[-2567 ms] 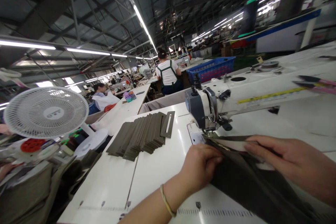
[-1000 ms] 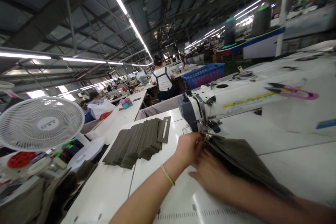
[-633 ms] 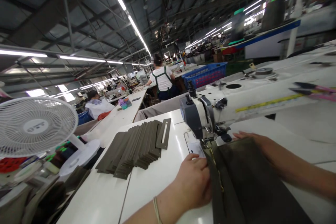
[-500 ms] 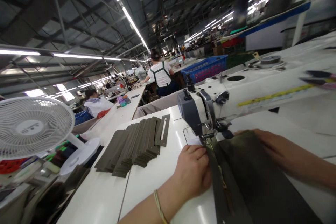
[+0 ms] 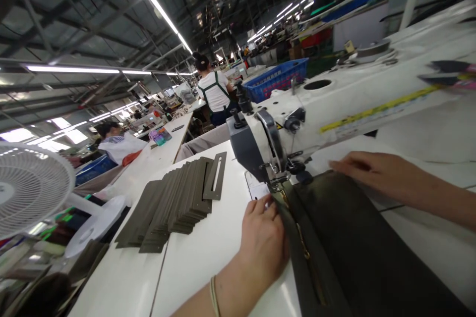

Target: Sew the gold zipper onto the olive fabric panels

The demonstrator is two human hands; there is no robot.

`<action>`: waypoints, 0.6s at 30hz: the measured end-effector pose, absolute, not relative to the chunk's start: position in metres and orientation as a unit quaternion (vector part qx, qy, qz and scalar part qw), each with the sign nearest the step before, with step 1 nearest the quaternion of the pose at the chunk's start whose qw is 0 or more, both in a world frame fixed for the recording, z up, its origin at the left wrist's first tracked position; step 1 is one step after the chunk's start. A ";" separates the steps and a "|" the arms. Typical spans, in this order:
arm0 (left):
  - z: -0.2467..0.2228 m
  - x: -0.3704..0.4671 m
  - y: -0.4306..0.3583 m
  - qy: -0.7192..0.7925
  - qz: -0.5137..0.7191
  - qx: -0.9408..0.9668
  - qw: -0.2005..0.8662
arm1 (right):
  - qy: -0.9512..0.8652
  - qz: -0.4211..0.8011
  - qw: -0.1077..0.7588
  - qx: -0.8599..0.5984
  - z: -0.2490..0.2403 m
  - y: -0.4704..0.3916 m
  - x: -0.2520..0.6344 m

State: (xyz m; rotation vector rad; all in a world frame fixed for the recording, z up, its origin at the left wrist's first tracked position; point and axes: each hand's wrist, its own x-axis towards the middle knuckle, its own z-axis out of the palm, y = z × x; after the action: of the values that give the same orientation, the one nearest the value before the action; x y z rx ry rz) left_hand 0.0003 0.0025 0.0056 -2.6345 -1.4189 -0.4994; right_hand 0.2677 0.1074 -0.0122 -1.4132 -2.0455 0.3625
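A dark olive fabric piece (image 5: 357,237) with a gold zipper (image 5: 303,242) lies on the white sewing table, its far edge at the needle area of a sewing machine (image 5: 267,143). My left hand (image 5: 264,237) has its fingers curled on the left edge of the fabric, close to the presser foot. At the upper right edge of the piece, my right hand (image 5: 368,168) is stretched out with its fingers pointing left; whether it touches the cloth is hard to tell. Left of the machine, a fanned stack of olive panels (image 5: 167,208) lies, and a slotted panel (image 5: 215,176) rests at its right end.
A white fan (image 5: 29,188) stands at the left. On the machine arm lie a yellow tape measure (image 5: 379,109) and scissors (image 5: 442,73). Beyond are a blue basket (image 5: 275,81), a co-worker in a white shirt (image 5: 213,91) and another seated person (image 5: 117,146).
The view has shifted, so things sit further left. My right hand has moved off the cloth's top, its fingers now straighter. My left hand still grips the fabric's left edge.
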 end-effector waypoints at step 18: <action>-0.003 0.001 0.002 -0.506 -0.280 -0.812 0.076 | -0.890 -0.116 0.357 -0.257 -0.006 0.059 0.206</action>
State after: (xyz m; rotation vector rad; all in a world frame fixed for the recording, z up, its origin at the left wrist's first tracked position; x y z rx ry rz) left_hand 0.0007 0.0018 -0.0029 -2.4343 -1.5169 -0.8400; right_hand 0.2059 0.0593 -0.0063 -0.6641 -2.2982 -0.3004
